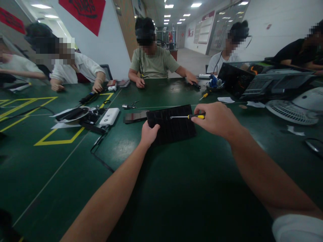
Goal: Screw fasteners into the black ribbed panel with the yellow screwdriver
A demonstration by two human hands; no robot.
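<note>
A black rectangular panel [176, 129] with a ribbed, compartmented face is tilted up over the green table. My left hand [150, 133] grips its left end, thumb on the face and the other fingers hidden behind. In my right hand [214, 117] is a screwdriver [181, 117] with a yellow and black handle, pinched between thumb and fingers. Its shaft lies almost level across the panel, the tip pointing left near the panel's middle; whether the tip touches cannot be made out. Behind the panel's left end lies a flat greyish strap-like piece [136, 116].
Left on the green table [176, 188] are a white box-shaped device [109, 117], a cluttered plate [73, 115] and cables. A white fan [292, 107] and dark electronic casings [270, 82] stand right. Another screwdriver [205, 95] lies farther back. Several people sit around the table.
</note>
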